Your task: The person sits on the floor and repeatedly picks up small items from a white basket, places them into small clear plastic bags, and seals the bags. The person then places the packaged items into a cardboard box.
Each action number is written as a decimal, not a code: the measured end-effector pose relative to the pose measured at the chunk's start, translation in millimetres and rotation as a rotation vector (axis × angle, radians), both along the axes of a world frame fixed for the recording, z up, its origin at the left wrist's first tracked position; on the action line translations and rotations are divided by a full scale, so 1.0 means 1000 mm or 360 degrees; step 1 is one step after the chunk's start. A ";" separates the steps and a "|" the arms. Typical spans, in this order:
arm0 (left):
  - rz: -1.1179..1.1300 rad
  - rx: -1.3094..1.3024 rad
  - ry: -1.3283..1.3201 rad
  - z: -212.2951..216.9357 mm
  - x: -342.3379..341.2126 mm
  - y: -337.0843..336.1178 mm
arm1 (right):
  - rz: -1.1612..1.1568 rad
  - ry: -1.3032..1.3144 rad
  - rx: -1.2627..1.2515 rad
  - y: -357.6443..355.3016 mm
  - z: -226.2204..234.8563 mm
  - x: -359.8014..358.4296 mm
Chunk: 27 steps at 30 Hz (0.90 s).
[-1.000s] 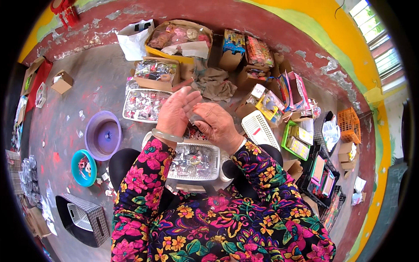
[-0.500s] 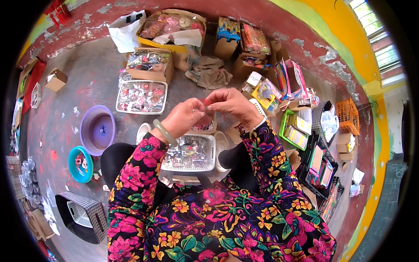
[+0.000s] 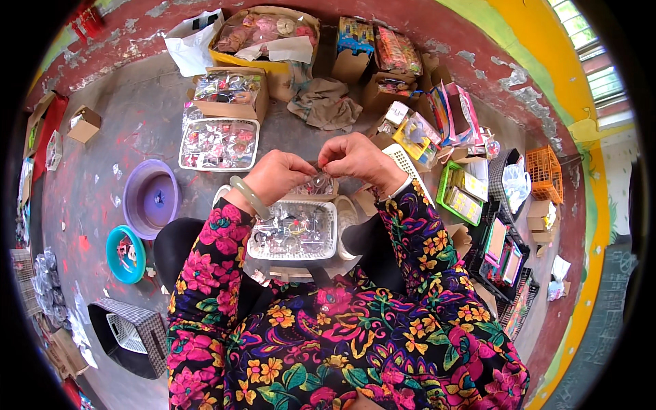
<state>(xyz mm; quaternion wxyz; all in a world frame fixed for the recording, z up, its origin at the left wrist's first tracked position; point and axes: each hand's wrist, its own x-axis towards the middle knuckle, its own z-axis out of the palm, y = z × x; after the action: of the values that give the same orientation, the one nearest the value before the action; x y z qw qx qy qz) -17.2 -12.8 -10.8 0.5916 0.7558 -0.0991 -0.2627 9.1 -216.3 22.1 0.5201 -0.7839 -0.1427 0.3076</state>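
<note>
My left hand [image 3: 275, 179], with a pale bangle [image 3: 250, 197] at its wrist, pinches thumb against fingertips. Close on its right, my right hand [image 3: 362, 162] is pinched as well, and the fingertips of both almost meet. Between them is something small and dark, too small to name. Just under the fingertips there is a clear, shiny patch that may be part of it or lie behind it. Below the hands, a white plastic basket [image 3: 334, 232] between my legs holds many small clear-wrapped pieces [image 3: 294, 229]. Behind the hands sits a box of pink items [image 3: 321, 188], partly hidden.
Ahead stand another white basket [image 3: 182, 156] of wrapped pieces and a cardboard box [image 3: 239, 108]. Purple [image 3: 152, 222] and turquoise basins [image 3: 113, 258] sit at left, near a checked bin [image 3: 156, 335]. To the right are a green tray [image 3: 445, 184], black crates [image 3: 488, 283] and an orange crate [image 3: 544, 174].
My fingertips have drawn slightly apart, and the left hand has shifted a little left. A clear, shiny patch now shows below them. The whole view has tilted slightly.
</note>
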 end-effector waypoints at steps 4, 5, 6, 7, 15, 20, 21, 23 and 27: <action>-0.0048 -0.0071 0.0251 0.009 0.000 0.003 | -0.0059 -0.0121 0.0052 0.004 -0.005 -0.001; -0.0030 -0.0133 0.0287 0.010 0.000 0.004 | -0.0079 -0.0146 0.0054 0.005 -0.004 -0.002; -0.0012 -0.0195 0.0323 0.011 -0.001 0.004 | -0.0099 -0.0171 0.0057 0.005 -0.003 -0.002; 0.0004 -0.0257 0.0359 0.011 -0.001 0.004 | -0.0120 -0.0195 0.0059 0.006 -0.003 -0.002; 0.0017 -0.0598 0.0454 -0.006 0.003 0.003 | -0.0177 -0.0472 0.0002 0.011 -0.012 -0.003; 0.0085 -0.0525 0.0416 0.002 0.001 -0.001 | -0.0212 -0.0459 0.0066 0.011 -0.010 -0.005; 0.0163 -0.0503 0.0376 0.003 0.000 -0.002 | -0.0236 -0.0392 0.0192 0.012 -0.007 -0.005; 0.0290 -0.0451 0.0285 0.003 0.000 -0.001 | -0.0401 -0.0367 0.0369 0.014 -0.004 -0.005; 0.0654 -0.0397 -0.0129 -0.006 0.005 -0.002 | -0.0762 -0.0365 0.0193 0.003 -0.004 0.006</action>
<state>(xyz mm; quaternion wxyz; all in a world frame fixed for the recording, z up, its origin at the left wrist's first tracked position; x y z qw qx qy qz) -11.8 -14.6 -16.8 0.7168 0.6911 0.0014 -0.0922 14.8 -212.9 18.3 0.6044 -0.7925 -0.0295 0.0758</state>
